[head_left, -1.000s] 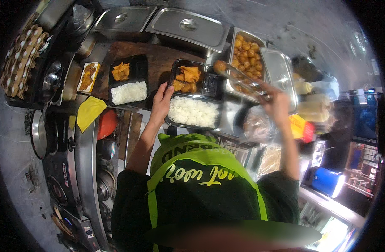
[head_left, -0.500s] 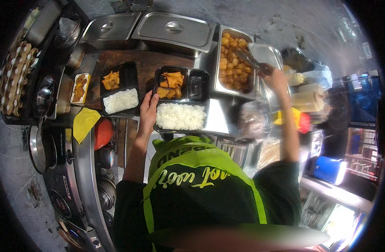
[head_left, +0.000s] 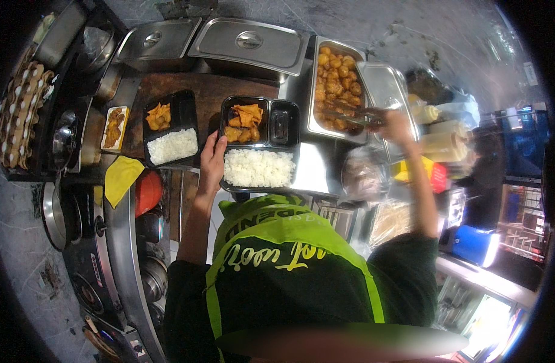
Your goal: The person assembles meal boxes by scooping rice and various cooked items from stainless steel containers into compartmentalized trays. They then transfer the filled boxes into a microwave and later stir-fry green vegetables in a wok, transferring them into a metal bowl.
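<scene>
My left hand (head_left: 212,158) grips the left edge of a black compartment meal tray (head_left: 277,145). White rice (head_left: 259,168) fills its near compartment. Orange fried strips (head_left: 247,114) and brown glazed pieces (head_left: 241,134) share the far left one, while the small far right one is bare. My right hand (head_left: 398,128) is closed around metal tongs (head_left: 356,115), whose tips reach into a steel pan (head_left: 311,124) of glazed brown balls (head_left: 338,78). Whether the tongs pinch a ball cannot be made out. A second black tray (head_left: 188,112) with rice and orange strips lies to the left.
Two lidded steel pans (head_left: 248,41) stand along the back. A steel lid (head_left: 383,85) rests right of the open pan, near squeeze bottles (head_left: 428,113). Left are a small food carton (head_left: 114,128), a yellow cloth (head_left: 124,178) and egg trays (head_left: 24,115). A plastic bag (head_left: 363,172) lies near my right forearm.
My right hand has moved slightly nearer to me and the tongs have swung to lie more level, across the near part of the pan. My left hand stays on the tray.
</scene>
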{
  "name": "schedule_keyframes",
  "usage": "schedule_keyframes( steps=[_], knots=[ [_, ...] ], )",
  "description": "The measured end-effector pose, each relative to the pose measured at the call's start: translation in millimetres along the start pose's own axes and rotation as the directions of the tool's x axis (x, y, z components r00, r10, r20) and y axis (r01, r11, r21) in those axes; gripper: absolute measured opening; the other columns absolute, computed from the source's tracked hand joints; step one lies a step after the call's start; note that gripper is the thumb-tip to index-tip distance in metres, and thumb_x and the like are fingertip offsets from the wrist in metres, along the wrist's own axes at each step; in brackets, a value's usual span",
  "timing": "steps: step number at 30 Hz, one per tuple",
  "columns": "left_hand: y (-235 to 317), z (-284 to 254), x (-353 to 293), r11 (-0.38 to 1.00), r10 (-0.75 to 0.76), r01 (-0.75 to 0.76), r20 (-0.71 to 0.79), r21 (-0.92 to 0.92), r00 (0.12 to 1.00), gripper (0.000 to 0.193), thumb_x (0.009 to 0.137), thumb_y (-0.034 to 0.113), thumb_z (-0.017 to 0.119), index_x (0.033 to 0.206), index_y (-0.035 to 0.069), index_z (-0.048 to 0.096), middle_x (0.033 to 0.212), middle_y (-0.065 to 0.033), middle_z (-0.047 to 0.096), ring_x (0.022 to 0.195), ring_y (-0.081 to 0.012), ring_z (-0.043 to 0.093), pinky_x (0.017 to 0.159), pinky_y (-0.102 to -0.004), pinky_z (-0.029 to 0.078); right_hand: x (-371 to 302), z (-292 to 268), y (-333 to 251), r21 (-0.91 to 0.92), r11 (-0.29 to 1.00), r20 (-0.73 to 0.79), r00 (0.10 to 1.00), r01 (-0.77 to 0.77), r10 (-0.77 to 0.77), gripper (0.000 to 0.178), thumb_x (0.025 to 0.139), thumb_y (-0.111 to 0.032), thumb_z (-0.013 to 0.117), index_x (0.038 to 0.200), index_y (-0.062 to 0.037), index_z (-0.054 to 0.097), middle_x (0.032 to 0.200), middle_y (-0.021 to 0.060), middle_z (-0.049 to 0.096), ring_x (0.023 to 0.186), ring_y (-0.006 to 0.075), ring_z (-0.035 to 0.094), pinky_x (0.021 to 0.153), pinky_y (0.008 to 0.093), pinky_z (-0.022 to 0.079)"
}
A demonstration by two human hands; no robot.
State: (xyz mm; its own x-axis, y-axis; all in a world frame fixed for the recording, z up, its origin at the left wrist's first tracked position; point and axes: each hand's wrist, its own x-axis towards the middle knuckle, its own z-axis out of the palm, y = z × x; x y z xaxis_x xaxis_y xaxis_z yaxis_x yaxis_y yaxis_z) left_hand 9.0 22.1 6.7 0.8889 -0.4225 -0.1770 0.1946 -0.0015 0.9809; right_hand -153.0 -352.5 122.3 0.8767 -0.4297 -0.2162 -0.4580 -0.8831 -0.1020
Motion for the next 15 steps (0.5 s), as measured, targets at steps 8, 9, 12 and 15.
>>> schedule_keyframes(
  steps=[8, 9, 12, 15],
  knots=[
    [-7, -1, 3, 0.998, -0.046, 0.047, -0.018, 0.044, 0.999, 0.039, 0.096, 0.027, 0.046, 0.124, 0.001, 0.047, 0.109, -0.0058, 0.055, 0.101, -0.0118, 0.047, 0.089, -0.0256, 0.036, -3, 19, 27, 0.276, 0.958, -0.062, 0.996, 0.077, -0.062, 0.040, 0.071, -0.031, 0.071, 0.110, -0.0206, 0.064, 0.085, 0.0130, 0.067, 0.078, 0.0292, 0.064, 0.069, 0.0381, 0.048],
    [-5, 0, 2, 0.997, -0.038, 0.040, -0.033, 0.066, 0.999, 0.039, 0.095, 0.028, 0.047, 0.124, 0.001, 0.047, 0.109, -0.0060, 0.055, 0.101, -0.0119, 0.047, 0.089, -0.0256, 0.036, -3, 20, 28, 0.369, 0.924, -0.074, 0.994, 0.101, -0.079, 0.041, 0.072, -0.030, 0.071, 0.111, -0.0192, 0.064, 0.086, 0.0131, 0.067, 0.077, 0.0278, 0.064, 0.069, 0.0372, 0.048],
    [-2, 3, 1, 0.995, -0.017, 0.022, -0.045, 0.099, 0.999, 0.041, 0.094, 0.029, 0.049, 0.124, 0.001, 0.047, 0.110, -0.0060, 0.056, 0.100, -0.0118, 0.047, 0.088, -0.0253, 0.036, -12, 11, 20, 0.565, 0.820, -0.058, 0.995, 0.095, -0.075, 0.041, 0.073, -0.026, 0.071, 0.112, -0.0142, 0.063, 0.090, 0.0124, 0.068, 0.077, 0.0217, 0.065, 0.071, 0.0338, 0.048],
    [-13, 1, 6, 0.998, -0.004, 0.004, 0.001, 0.067, 1.000, 0.042, 0.093, 0.030, 0.051, 0.123, 0.001, 0.048, 0.105, -0.0037, 0.056, 0.097, -0.0102, 0.047, 0.086, -0.0238, 0.036, -28, -12, -32, 0.570, 0.812, -0.047, 0.991, 0.127, -0.122, 0.041, 0.074, -0.025, 0.071, 0.113, -0.0118, 0.063, 0.094, 0.0120, 0.068, 0.079, 0.0188, 0.064, 0.074, 0.0318, 0.047]
  ],
)
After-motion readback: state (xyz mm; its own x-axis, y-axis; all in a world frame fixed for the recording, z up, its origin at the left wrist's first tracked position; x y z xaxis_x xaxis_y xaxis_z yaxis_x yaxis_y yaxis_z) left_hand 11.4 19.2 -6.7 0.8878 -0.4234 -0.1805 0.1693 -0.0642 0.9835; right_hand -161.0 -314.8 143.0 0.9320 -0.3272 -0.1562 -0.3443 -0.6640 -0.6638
